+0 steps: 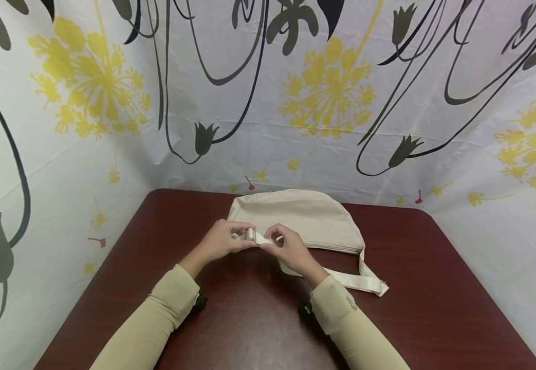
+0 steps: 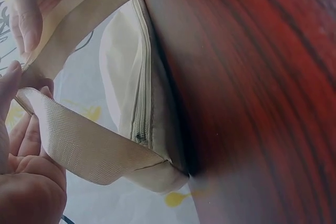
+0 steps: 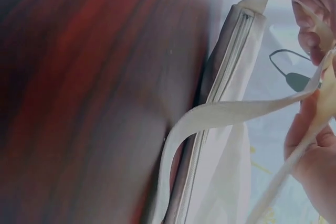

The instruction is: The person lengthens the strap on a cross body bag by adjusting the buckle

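A: Left hand (image 1: 221, 239); state and contents?

B: Mine, one; gripping; thumb and fingers pinch the strap (image 2: 92, 142), pale and woven, at a spot where it shows a small shiny curl; palm partly turned up in the left wrist view.

A: Right hand (image 1: 291, 249); the same particulars?

B: Also mine, one; thumb and forefinger pinching the strap, just beside my left fingertips; both hands raised in front of the bag (image 1: 295, 213).

A: The bag, then; description and place?

B: One, cream, soft, with a rounded upper edge; set towards the back of the table (image 1: 249, 324), beyond my hands; its zip (image 2: 140, 87) runs along the side nearer to me.

A: The rest of the strap?

B: One stretch leaves the bag's right end, comes down to the table, bends sharply there and passes back towards my right forearm; in the left wrist view, another stretch runs from my left hand to the near end of the bag.

A: Surroundings?

B: Table, dark red, glossy, with rounded far corners; cloth (image 1: 235, 169), white, hung behind and to both sides, printed with yellow blooms, grey-green buds and dark stems; two sleeves (image 1: 145, 318), pale, cuffed, on my forearms; a small dark item (image 1: 199, 302) at the left cuff.
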A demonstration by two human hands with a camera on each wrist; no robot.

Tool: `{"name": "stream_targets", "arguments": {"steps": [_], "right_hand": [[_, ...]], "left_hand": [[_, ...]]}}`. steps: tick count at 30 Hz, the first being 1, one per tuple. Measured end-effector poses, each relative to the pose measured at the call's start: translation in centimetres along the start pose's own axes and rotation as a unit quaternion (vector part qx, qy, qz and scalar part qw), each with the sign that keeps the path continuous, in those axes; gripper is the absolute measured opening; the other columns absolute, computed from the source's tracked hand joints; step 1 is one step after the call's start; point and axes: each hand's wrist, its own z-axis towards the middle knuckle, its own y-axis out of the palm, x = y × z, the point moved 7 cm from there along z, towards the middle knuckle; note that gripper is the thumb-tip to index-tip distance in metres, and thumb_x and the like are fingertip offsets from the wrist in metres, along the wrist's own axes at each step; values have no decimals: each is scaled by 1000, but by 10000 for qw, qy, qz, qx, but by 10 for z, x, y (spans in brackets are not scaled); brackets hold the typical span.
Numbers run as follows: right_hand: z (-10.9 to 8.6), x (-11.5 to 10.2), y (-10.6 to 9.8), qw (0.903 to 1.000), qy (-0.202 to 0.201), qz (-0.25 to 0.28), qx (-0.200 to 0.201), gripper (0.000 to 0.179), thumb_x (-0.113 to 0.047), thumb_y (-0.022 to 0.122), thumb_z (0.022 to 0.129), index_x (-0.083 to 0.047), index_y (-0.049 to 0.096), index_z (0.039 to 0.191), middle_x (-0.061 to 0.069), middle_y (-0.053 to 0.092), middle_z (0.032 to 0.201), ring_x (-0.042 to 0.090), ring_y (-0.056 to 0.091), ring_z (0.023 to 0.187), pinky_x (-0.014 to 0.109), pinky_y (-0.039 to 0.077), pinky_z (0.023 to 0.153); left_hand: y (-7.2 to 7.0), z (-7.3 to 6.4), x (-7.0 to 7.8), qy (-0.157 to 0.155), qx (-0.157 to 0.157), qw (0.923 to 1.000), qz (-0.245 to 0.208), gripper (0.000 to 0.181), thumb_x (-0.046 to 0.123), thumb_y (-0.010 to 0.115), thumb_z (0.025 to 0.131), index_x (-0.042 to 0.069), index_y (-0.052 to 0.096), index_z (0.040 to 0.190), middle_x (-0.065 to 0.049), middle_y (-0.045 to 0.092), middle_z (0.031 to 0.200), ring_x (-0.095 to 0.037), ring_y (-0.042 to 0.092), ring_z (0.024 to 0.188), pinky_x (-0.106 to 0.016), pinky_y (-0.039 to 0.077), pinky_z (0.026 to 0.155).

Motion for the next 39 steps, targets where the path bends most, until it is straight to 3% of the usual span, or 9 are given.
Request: {"name": "stream_targets", "arguments": {"steps": [10,16,24,31,39], "right_hand": [[0,-2,2,9993,-146,288,181,18,-14,79,91,-9,66,101,7,69,108,21,62,100,37,51,83],[0,-3,3,9989,-153,398,203,17,-13,78,91,-9,66,101,5,69,107,22,61,100,37,50,83],[0,-3,4,9987,-142,430,238,18,-12,78,90,-6,66,103,8,69,111,25,60,101,38,48,81],[-1,-2,2,9989,-89,385,266,15,-15,79,90,-12,67,98,2,69,105,18,59,97,33,49,78],[0,0,3,9992,-244,310,-116,25,-17,79,91,-10,62,108,4,65,107,19,60,99,34,52,82]], "left_hand": [[8,2,-1,20,-197,9996,-216,38,31,86,83,14,77,116,5,75,94,-14,65,86,-31,52,67],[11,0,-1,-168,-329,9979,-536,38,33,84,85,17,76,118,1,75,99,-13,63,79,-30,52,65],[11,-2,1,-186,-284,9992,-201,43,31,77,90,11,72,128,1,76,106,-12,66,94,-34,50,83],[11,-1,0,-149,-135,9996,-175,30,35,76,93,18,78,117,7,75,93,-12,66,79,-32,54,72],[7,-2,2,33,92,9999,-51,30,32,78,91,12,78,114,7,73,83,-12,61,68,-30,51,62]]}}
